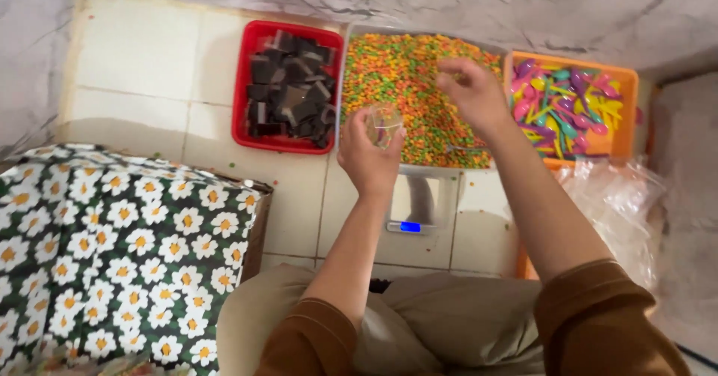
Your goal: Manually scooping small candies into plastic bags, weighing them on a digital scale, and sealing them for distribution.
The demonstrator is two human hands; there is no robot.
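Note:
My left hand (366, 155) holds a small clear plastic cup (384, 124) at the near edge of a grey tray (428, 170) filled with tiny orange, green and yellow candy pellets (407, 73). My right hand (473, 92) hovers over the pellets with its fingers pinched together; what is between them I cannot make out. Under the tray's near edge sits a small digital scale (410, 226) with a blue lit display.
A red tray (247, 114) of dark square pieces sits left of the pellets. An orange tray (627, 114) of coloured plastic spoons sits to the right, with clear plastic bags (617, 204) beside it. A daisy-print box (112, 249) stands at my left on the tiled floor.

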